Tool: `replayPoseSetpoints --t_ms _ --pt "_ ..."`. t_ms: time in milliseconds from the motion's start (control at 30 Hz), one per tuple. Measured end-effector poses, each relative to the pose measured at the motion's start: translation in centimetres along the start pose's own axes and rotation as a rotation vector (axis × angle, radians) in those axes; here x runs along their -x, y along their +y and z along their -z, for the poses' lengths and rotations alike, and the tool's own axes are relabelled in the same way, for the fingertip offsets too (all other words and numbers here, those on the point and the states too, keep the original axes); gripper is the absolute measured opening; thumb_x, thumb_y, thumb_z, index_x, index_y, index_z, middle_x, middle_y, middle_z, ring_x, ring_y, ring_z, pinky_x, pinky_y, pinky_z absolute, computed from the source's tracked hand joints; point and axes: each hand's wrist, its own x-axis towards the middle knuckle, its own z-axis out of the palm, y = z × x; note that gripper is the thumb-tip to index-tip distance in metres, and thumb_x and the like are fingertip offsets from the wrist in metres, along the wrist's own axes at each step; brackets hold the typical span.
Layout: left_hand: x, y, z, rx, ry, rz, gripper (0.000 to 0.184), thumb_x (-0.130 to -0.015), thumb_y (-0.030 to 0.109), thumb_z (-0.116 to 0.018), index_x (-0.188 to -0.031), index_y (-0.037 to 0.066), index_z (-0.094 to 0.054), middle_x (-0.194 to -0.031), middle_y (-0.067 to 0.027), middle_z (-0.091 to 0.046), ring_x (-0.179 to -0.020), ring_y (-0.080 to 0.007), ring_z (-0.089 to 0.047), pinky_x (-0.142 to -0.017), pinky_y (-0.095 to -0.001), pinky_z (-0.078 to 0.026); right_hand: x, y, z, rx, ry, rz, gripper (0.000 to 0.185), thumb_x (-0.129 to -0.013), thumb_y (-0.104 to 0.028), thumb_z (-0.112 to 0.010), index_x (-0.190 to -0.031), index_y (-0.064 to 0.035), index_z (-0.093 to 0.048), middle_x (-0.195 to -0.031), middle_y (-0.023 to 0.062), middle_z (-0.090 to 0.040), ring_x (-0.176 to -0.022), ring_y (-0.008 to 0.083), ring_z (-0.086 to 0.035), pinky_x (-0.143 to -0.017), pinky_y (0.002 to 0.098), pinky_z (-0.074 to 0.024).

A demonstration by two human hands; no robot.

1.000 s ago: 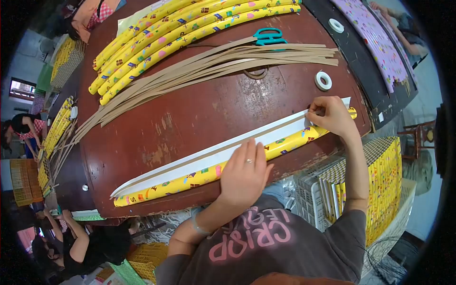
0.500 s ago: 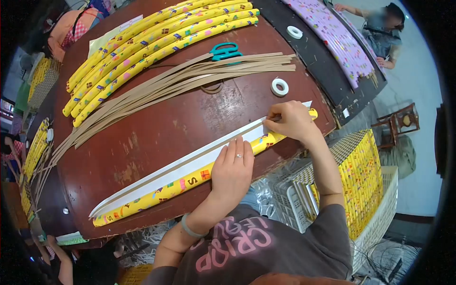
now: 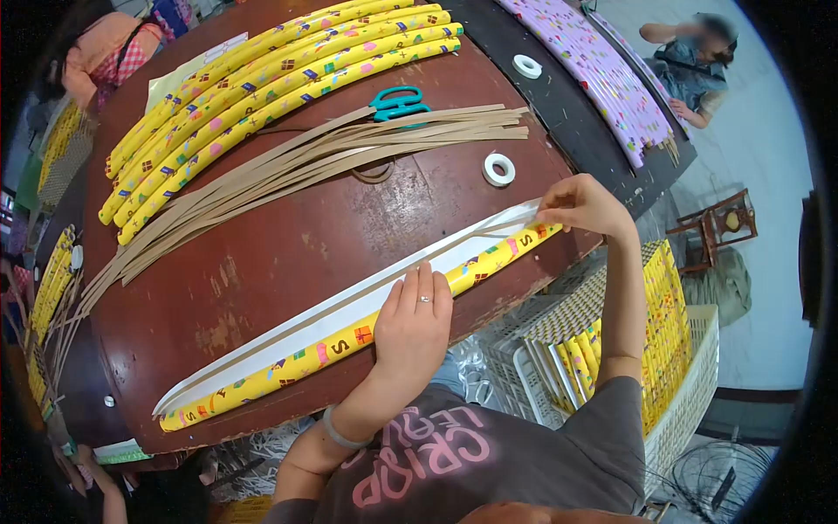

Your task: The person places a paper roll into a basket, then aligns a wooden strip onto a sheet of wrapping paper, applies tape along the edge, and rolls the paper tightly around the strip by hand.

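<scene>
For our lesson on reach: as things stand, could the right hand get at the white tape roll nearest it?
Probably yes: nothing appears to stand between the right hand and the white tape roll close by, though that hand seems to pinch a brown strip.

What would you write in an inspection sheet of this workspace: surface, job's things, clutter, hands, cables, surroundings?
Surface: red-brown table, finish worn in patches.
Job's things: yellow roll, its white inside showing; brown strip along the white, lifting near the right end.
Clutter: teal scissors beside a strip bundle; more yellow rolls beyond; white ring nearby.
Hands: left hand flat on the yellow roll; right hand appears to pinch the brown strip.
Cables: tangled dark wires, lower right, off the table.
Surroundings: white crate, wooden chair, another person upper right.
</scene>
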Motion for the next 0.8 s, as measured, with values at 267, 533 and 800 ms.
replayPoseSetpoints --t_ms 267,533,800 --pt "-0.2 -0.1 0.5 0.023 -0.056 -0.008 0.044 -0.082 0.015 -0.071 -0.119 -0.005 -0.059 -0.126 -0.0203 -0.063 -0.115 -0.0344 -0.061 -0.095 -0.0428 -0.051 0.5 4.1 1.6 -0.091 0.115 -0.112 0.022 -0.088 -0.020 -0.077 -0.090 0.0021 -0.075 -0.074 -0.0001 -0.068 -0.063 0.0047 -0.056 -0.055 0.0221 -0.0443" --pt "0.0 -0.2 0.3 0.023 -0.063 -0.003 0.046 -0.084 0.015 -0.071 -0.123 -0.005 -0.058 -0.128 -0.0203 -0.062 -0.117 -0.0355 -0.061 -0.096 -0.0440 -0.051 -0.7 6.5 -0.1 -0.159 0.258 -0.105 0.017 -0.089 -0.015 -0.076 -0.086 0.0010 -0.072 -0.075 -0.0009 -0.068 -0.067 0.0040 -0.059 -0.061 0.0201 -0.0464" --pt "-0.2 -0.1 0.8 0.058 -0.081 -0.001 0.046 -0.083 0.012 -0.071 -0.123 -0.007 -0.058 -0.128 -0.0224 -0.061 -0.115 -0.0378 -0.061 -0.095 -0.0454 -0.051 -0.7 6.0 -1.8 -0.005 0.438 -0.065 0.016 -0.086 -0.014 -0.077 -0.085 0.0015 -0.071 -0.072 -0.0021 -0.066 -0.064 0.0028 -0.056 -0.058 0.0206 -0.0447"
